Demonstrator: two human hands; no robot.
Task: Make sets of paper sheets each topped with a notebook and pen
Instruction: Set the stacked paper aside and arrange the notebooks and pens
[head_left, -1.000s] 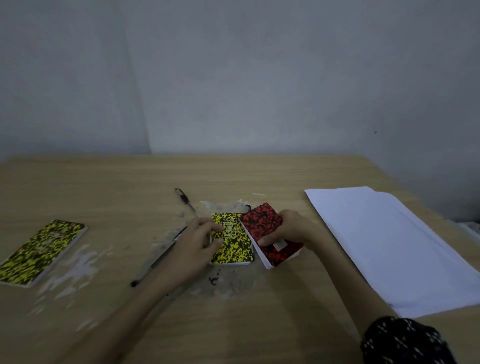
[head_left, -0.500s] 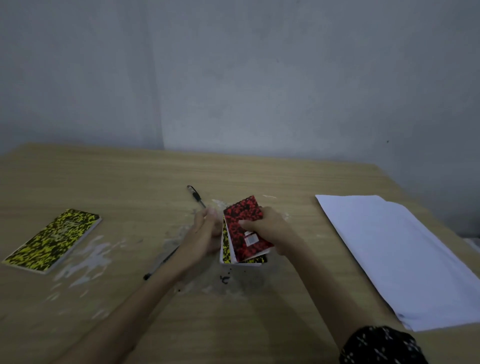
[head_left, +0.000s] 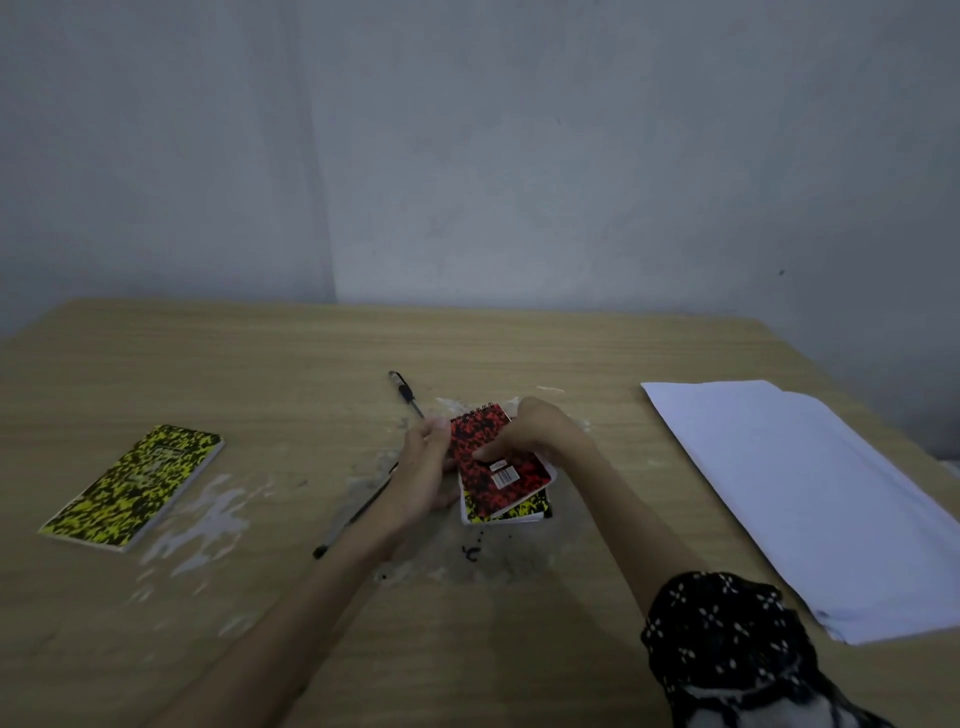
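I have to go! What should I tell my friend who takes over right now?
Right hand grips the red notebook, lying on a small yellow notebook mid-table. Left hand touches that pile's left edge. Another yellow notebook lies far left. Two pens: one behind the hands, one under the left wrist. Paper stack sits right, nothing on it. No set made yet; all are left.

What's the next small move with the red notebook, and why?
Probably carry the red spiral notebook right onto the paper stack. Both hands, left and right, hold it over the small yellow notebook, and the paper carries no notebook or pen yet. Pens wait beside the left hand.
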